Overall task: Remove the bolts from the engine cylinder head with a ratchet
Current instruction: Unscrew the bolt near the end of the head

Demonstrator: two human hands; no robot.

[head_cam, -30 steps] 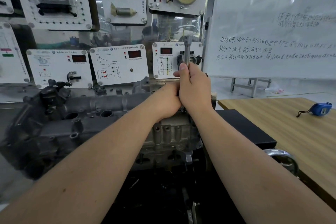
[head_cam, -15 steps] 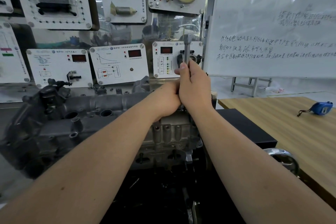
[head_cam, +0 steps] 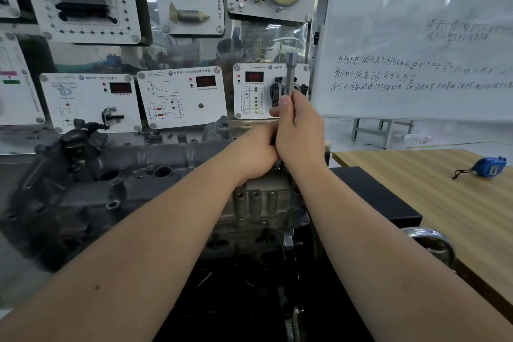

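item: engine cylinder head [head_cam: 144, 175], grey cast metal, lying long-ways across the lower left and centre of the view; every place below is given from it. ratchet [head_cam: 290, 75]: bright steel handle standing nearly upright above the head's right end, its lower part hidden inside the hands. right hand [head_cam: 299, 130]: fingers curled round the handle, thumb laid up along the shaft, a firm wrapped grip. left hand [head_cam: 256, 153]: pressed against the right hand from the left, just above the head's right end, fingers curled inward; whether they close on the tool's lower part or only brace it cannot be told, since the right hand covers the joint. bolts: none clearly visible at the working point, which the hands hide; the drive end and socket are likewise unseen. step in hand, judged: turning a bolt at the head's right end, both hands loading the handle. next move calls for: a steady swing of the handle with the socket kept square on the bolt, then a reset stroke. also present: wooden table [head_cam: 416, 175] to the right of the head, blue tape measure [head_cam: 488, 166] on it; whiteboard [head_cam: 416, 36] behind and to the right; instrument panels [head_cam: 180, 97] on the wall behind.
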